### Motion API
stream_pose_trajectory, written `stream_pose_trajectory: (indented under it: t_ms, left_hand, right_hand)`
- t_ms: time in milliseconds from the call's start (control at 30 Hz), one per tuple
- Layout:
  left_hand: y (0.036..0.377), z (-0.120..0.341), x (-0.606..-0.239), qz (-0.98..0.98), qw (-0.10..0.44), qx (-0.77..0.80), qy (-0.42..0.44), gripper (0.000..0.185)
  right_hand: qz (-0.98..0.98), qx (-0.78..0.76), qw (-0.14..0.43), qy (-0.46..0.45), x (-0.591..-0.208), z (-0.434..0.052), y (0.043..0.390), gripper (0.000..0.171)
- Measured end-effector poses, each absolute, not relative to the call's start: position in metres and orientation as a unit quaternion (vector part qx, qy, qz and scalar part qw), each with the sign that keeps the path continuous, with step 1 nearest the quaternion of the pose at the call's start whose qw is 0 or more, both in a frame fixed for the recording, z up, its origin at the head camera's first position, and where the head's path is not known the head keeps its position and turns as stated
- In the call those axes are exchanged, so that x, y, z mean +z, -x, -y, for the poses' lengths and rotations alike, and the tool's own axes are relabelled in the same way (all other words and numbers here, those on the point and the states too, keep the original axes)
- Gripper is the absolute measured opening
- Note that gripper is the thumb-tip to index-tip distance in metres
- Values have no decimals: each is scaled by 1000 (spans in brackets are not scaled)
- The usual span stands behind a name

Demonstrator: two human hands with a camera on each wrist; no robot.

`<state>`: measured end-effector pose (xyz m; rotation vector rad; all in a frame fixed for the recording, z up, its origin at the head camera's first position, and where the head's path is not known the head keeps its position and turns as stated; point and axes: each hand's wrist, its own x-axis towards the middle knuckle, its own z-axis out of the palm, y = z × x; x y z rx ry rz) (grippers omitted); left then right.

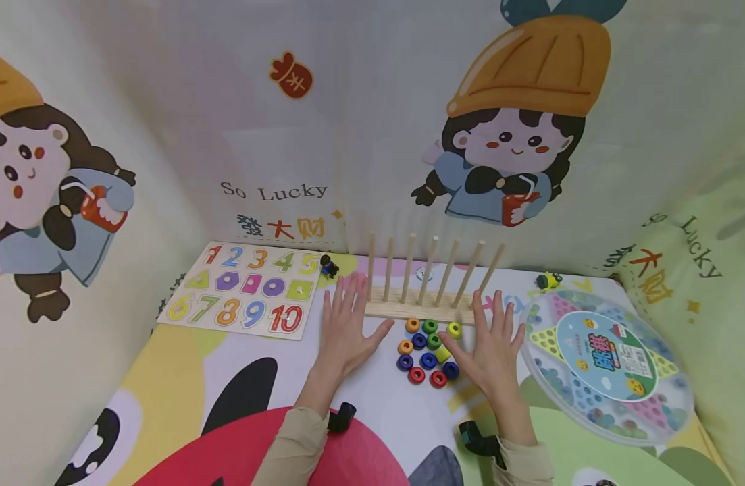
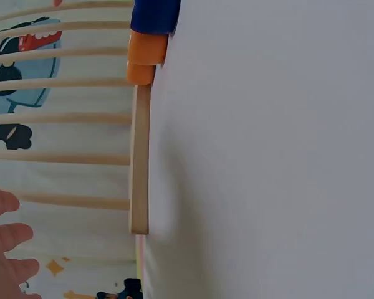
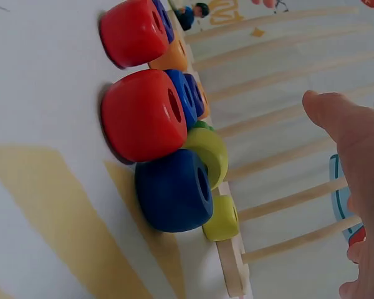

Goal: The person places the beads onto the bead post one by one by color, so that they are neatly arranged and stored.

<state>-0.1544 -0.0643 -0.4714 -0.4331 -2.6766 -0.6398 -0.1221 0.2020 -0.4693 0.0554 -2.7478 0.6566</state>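
**Beads waiting, pegs bare**

Both hands are lying flat with fingers spread, holding nothing. The left hand (image 1: pixel 346 329) and right hand (image 1: pixel 492 347) are sitting beside the colored beads (image 1: pixel 428 351) in the middle of the frame. The peg rack (image 1: pixel 422 307) above them is holding no beads yet.

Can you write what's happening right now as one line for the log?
left hand: flat, open | right hand: flat, open | beads: between hands | peg rack: empty
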Motion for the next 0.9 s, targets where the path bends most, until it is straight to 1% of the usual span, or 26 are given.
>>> stream_pose_trajectory:
  t_ms: [133, 333, 533, 633, 733, 900]
  left_hand:
    - [161, 69, -472, 933, 151, -298, 136, 89]
    - [183, 82, -473, 889, 80, -440, 97, 82]
    - [212, 85, -485, 836, 39, -535, 115, 78]
    - [219, 83, -494, 811, 31, -572, 122, 76]
    - [222, 83, -501, 801, 26, -585, 126, 76]
    - [227, 82, -512, 813, 28, -563, 146, 76]
  right_hand:
    - [960, 235, 148, -21, -468, -202, 121, 102]
    - [959, 243, 142, -24, -466, -201, 122, 100]
    - [958, 248, 142, -20, -466, -203, 123, 97]
    - [949, 271, 161, -22, -467, -203, 125, 87]
    - [934, 311, 175, -25, -471, -204, 128, 71]
    - [905, 393, 162, -16, -478, -205, 132, 51]
